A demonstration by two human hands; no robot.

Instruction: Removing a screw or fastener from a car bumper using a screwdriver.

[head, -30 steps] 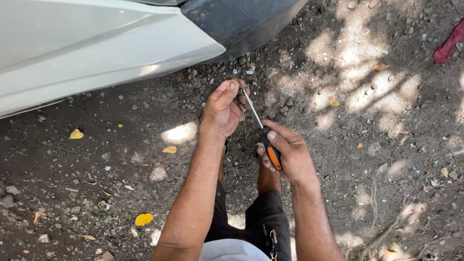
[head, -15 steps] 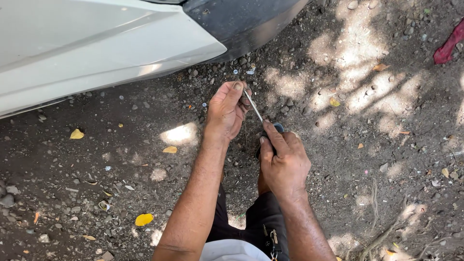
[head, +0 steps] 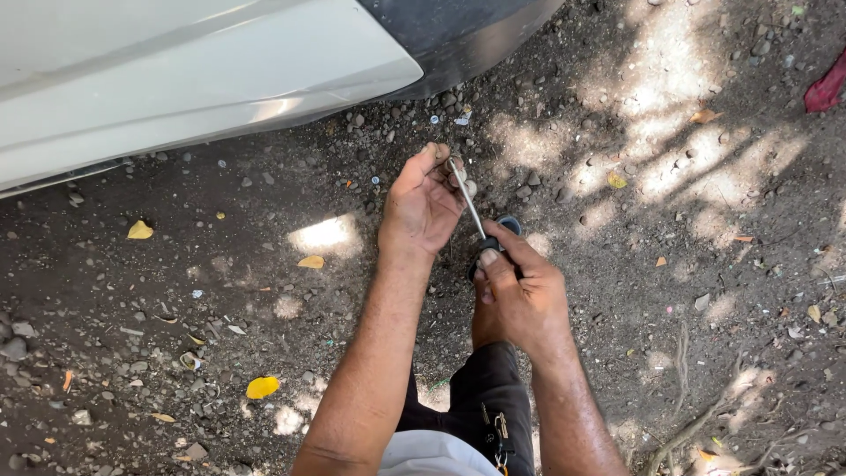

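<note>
1. Taking the white car body panel (head: pixel 176 79) as landmark: it fills the upper left, with its dark lower trim (head: pixel 458 35) running off to the right of it
2. Below the panel, on the gravelly dirt ground (head: pixel 220 353), lie yellow leaves (head: pixel 139 231), one just under the panel's edge and others further down
3. Below the panel's right end, the left hand (head: pixel 423 207) is closed in a pinch: its fingertips hold the tip end of the screwdriver (head: pixel 471 211), and whatever small part may sit there is hidden
4. A second ago the orange-and-black handle showed in an open side-on hold; now the right hand (head: pixel 520 300), lower right of the panel, has rolled over it and wraps it shut, thumb laid along the top, only the dark butt showing
5. That shift reads as a move from steadying the tool to a firmer driving grip, with the shaft still slanting up towards the panel
6. Far right of the panel, at the frame's edge, lies a red object (head: pixel 828 88)
</note>
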